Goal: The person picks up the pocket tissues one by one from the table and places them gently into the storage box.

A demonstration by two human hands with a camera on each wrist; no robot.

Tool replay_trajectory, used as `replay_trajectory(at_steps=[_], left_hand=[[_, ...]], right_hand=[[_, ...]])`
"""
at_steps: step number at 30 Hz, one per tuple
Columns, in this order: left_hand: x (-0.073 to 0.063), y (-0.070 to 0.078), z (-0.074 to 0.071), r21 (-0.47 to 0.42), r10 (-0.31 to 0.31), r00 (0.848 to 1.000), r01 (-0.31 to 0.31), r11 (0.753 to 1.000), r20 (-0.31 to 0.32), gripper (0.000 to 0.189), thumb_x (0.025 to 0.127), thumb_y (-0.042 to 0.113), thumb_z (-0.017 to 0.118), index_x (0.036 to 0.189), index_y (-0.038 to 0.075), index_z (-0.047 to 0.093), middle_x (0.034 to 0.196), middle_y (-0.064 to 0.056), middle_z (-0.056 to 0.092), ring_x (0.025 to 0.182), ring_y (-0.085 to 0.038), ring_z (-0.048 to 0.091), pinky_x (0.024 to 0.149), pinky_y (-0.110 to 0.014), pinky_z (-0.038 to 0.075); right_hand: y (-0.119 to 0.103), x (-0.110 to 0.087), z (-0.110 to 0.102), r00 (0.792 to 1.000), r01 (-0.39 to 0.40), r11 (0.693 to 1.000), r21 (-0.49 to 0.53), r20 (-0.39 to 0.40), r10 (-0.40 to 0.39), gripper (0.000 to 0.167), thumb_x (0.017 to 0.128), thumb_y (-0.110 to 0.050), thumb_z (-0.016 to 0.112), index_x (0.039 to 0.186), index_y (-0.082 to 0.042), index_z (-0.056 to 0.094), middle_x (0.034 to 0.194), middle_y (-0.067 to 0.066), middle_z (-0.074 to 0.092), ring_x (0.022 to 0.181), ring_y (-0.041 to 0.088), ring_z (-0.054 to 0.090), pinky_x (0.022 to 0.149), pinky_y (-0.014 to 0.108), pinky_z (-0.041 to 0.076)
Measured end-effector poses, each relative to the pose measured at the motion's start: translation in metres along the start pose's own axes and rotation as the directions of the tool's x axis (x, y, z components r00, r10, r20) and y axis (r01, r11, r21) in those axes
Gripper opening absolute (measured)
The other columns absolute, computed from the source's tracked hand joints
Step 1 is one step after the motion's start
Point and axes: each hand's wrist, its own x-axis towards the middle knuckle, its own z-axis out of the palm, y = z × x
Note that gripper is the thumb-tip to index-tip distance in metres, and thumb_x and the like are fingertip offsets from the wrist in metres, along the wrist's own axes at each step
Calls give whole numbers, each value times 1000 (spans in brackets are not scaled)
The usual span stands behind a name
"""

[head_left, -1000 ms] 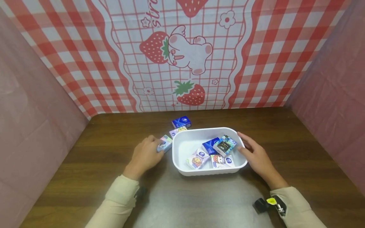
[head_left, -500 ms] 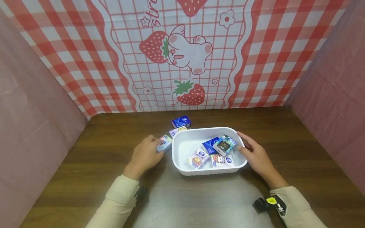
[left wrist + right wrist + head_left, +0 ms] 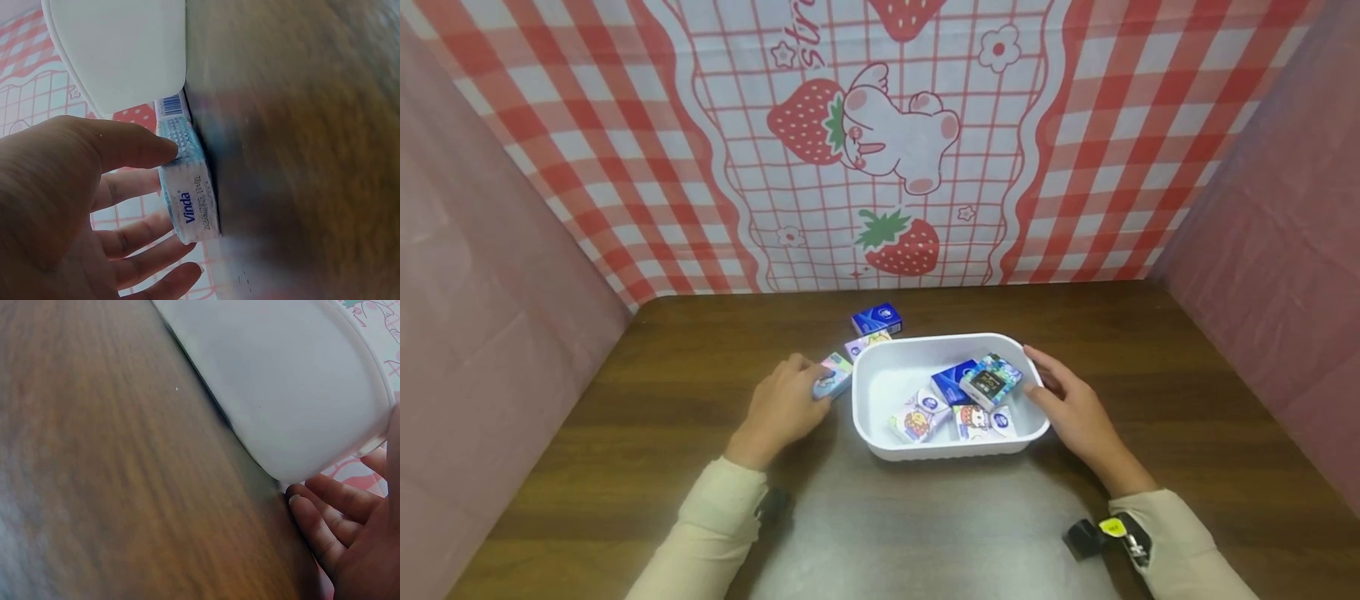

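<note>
Light-blue packet (image 3: pixel 837 381) on table (image 3: pixel 625 425), just left of white tray (image 3: pixel 947 452).
Packet pinched by left hand (image 3: pixel 786 406), thumb opposing fingers; tray's right end gripped by right hand (image 3: pixel 1075 414), presumably so sliding is prevented.

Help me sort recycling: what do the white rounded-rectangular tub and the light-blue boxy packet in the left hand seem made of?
White rounded-rectangular tub: probably moulded plastic, smooth and satin, given its seamless curved walls. Light-blue boxy packet: perhaps plastic film or coated paper, low-sheen, given its printed, uneven-edged surface.
</note>
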Motion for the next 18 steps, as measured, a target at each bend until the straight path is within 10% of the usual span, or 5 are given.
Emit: replay_trajectory(at_steps=[18], left_hand=[[1, -1, 1, -10, -21, 999, 22, 1000, 33, 49, 84, 25, 75, 130, 13, 67, 124, -16, 65, 103, -31, 62, 84, -50, 54]], right_hand=[[-1, 0, -1, 999, -33, 999, 5, 23, 33, 58, 103, -33, 54, 157, -22, 36, 152, 20, 44, 130, 43, 49, 91, 55, 52]])
